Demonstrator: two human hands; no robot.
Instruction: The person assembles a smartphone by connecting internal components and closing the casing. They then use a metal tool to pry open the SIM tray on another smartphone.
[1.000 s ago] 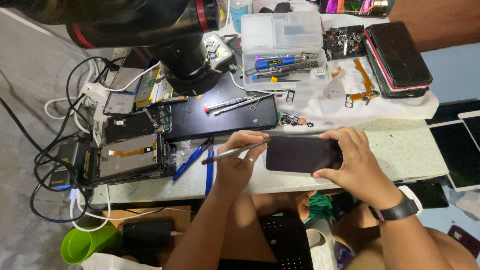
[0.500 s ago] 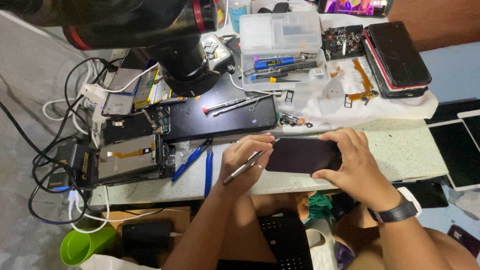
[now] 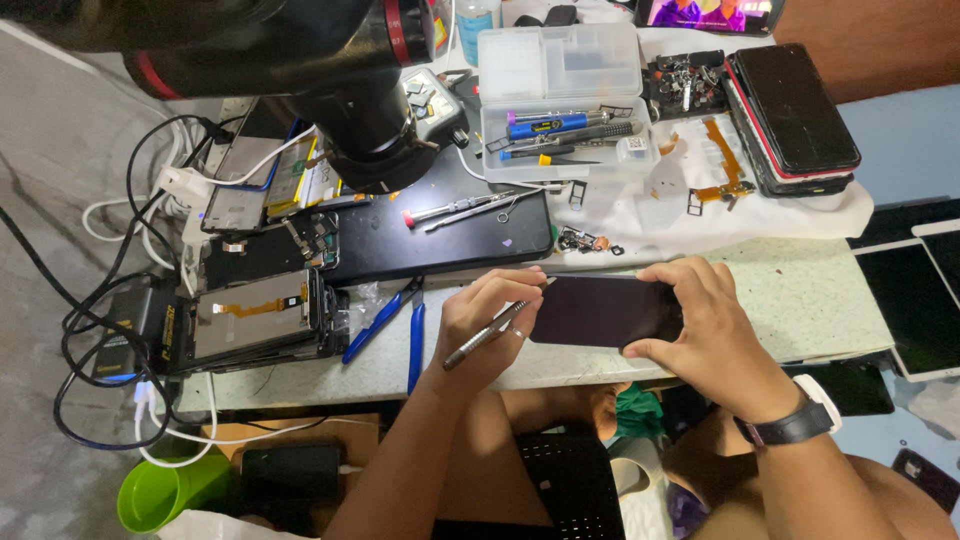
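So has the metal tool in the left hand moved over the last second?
Yes. The metal tool in the left hand swung from lying level to slanting down-left, its tip now at the dark phone, judged against the blue pliers.

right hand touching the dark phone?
Touching. Head view shows the right hand with its fingers wrapped over the dark phone at its right end.

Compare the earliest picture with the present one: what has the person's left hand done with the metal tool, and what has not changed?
The left hand swung the metal tool from lying level to slanting, tip toward the dark phone. The right hand keeps gripping the phone; the blue pliers lie as before.
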